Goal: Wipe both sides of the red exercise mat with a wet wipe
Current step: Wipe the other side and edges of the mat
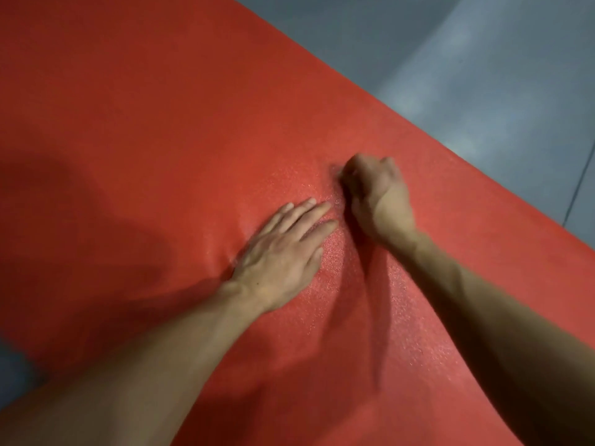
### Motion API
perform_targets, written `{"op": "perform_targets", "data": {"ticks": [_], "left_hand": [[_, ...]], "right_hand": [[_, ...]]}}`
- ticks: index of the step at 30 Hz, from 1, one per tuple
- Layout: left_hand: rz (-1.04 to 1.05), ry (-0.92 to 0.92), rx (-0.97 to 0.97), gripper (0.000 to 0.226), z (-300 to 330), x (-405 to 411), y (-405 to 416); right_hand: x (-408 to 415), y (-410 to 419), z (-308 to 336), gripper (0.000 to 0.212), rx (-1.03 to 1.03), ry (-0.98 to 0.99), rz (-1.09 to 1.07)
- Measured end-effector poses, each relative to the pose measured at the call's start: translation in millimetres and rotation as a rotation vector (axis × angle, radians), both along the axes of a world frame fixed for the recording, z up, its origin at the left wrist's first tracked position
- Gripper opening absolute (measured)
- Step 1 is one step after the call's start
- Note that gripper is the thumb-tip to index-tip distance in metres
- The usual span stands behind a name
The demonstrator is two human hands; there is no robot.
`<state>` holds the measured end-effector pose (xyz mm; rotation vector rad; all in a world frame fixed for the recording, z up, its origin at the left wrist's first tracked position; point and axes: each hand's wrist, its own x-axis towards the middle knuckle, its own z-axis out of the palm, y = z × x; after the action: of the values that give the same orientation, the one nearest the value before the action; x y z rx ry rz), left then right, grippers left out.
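Note:
The red exercise mat (161,107) lies flat on the floor and fills most of the view. My left hand (283,252) rests palm down on the mat with its fingers straight, near the middle. Just to its right, my right hand (375,194) is curled into a fist and pressed down on the mat; it is blurred. No wet wipe shows; whatever the fist holds is hidden under the fingers. The mat around both hands glistens as if damp.
Grey floor (483,75) lies beyond the mat's far right edge, with a seam line at the right border. A strip of grey floor (13,375) also shows at the lower left. My shadow darkens the mat on the left.

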<state>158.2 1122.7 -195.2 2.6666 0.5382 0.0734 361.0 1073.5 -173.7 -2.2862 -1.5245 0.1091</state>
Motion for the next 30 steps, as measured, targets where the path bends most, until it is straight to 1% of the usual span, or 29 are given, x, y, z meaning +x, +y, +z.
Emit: {"op": "perform_targets", "data": {"ticks": [1,2,3,4,5,6,7,8,9,10,11,12,13,15,16,17,18,19,20,22,23,24,25,26,27,29,30], "left_hand": [[0.013,-0.013,-0.030,0.047,4.0,-5.2,0.0],[0.034,-0.031,-0.052,0.044,8.9,-12.9,0.0],[0.054,-0.049,-0.060,0.041,13.7,-22.7,0.1],[0.077,-0.063,-0.062,0.038,17.6,-34.1,-1.1],[0.102,-0.074,-0.059,0.037,20.2,-45.7,-3.4],[0.123,-0.084,-0.054,0.036,21.9,-57.0,-6.4],[0.131,-0.086,-0.046,0.035,23.5,-68.6,-10.8],[0.132,-0.086,-0.042,0.034,23.6,-77.2,-14.3],[0.132,-0.079,-0.035,0.034,25.3,-84.2,-17.8],[0.140,-0.072,-0.028,0.034,26.9,-89.7,-19.5],[0.153,-0.065,-0.026,0.034,27.9,-94.7,-20.3],[0.167,-0.062,-0.029,0.034,28.6,-99.5,-21.1],[0.181,-0.060,-0.029,0.035,29.6,-104.9,-21.4],[0.218,-0.062,-0.025,0.035,32.3,-117.8,-24.7],[0.238,-0.059,-0.024,0.036,33.2,-124.7,-27.1],[0.257,-0.051,-0.022,0.037,33.7,-132.9,-29.4],[0.274,-0.039,-0.025,0.038,33.9,-141.8,-31.6],[0.293,-0.029,-0.027,0.039,35.0,-151.5,-33.1],[0.313,-0.023,-0.025,0.040,37.5,-160.0,-32.9],[0.342,-0.009,-0.004,0.043,44.3,-175.0,-31.0],[0.362,0.006,0.005,0.046,47.2,-182.1,-29.3],[0.391,0.025,0.006,0.048,48.8,-188.9,-27.8],[0.421,0.045,-0.001,0.051,49.7,-195.6,-27.6],[0.443,0.068,-0.009,0.054,49.6,-201.6,-28.7],[0.456,0.092,-0.013,0.056,49.3,-207.3,-31.0],[0.469,0.132,-0.008,0.061,49.0,-218.6,-36.9],[0.478,0.145,-0.003,0.063,49.0,-224.5,-38.0]], "right_hand": [[-24.5,-13.8,3.8,0.006,-0.021,0.032,0.158],[-41.2,-27.7,5.4,0.005,-0.060,0.018,0.290],[-44.2,-35.7,7.1,0.009,-0.108,-0.039,0.377],[-34.6,-36.9,6.4,0.018,-0.124,-0.112,0.402],[-18.2,-33.2,4.7,0.025,-0.114,-0.178,0.346],[1.7,-27.1,1.3,0.030,-0.084,-0.217,0.224],[21.6,-21.5,0.3,0.032,-0.072,-0.225,0.052],[39.2,-18.7,0.1,0.032,-0.075,-0.212,-0.133],[45.1,-19.1,-0.1,0.030,-0.069,-0.158,-0.261],[38.9,-18.6,-1.3,0.028,-0.048,-0.117,-0.288],[22.4,-18.9,-1.9,0.025,-0.036,-0.099,-0.252],[-2.1,-20.4,-1.4,0.022,-0.013,-0.082,-0.171],[-32.1,-24.7,-0.7,0.018,0.002,-0.037,-0.062],[-95.3,-48.6,1.3,0.005,-0.051,0.035,0.240],[-118.6,-62.7,3.0,0.002,-0.079,0.014,0.380],[-126.9,-70.6,4.2,0.004,-0.095,-0.023,0.479],[-120.0,-71.7,6.3,0.005,-0.093,-0.041,0.520],[-105.3,-67.2,6.0,0.009,-0.082,-0.070,0.481],[-86.5,-61.1,5.1,0.015,-0.061,-0.109,0.388],[-46.5,-51.5,8.8,0.023,-0.058,-0.167,0.093],[-37.2,-50.4,10.8,0.021,-0.064,-0.141,-0.054],[-41.6,-50.9,13.0,0.018,-0.048,-0.106,-0.144],[-58.7,-52.1,15.6,0.015,-0.032,-0.090,-0.161],[-85.2,-55.4,18.0,0.011,-0.012,-0.070,-0.096],[-116.8,-62.3,18.3,0.008,0.006,-0.032,0.035],[-181.6,-87.1,12.7,0.013,-0.042,0.034,0.388],[-206.8,-100.4,11.5,0.016,-0.088,0.023,0.535]]}}
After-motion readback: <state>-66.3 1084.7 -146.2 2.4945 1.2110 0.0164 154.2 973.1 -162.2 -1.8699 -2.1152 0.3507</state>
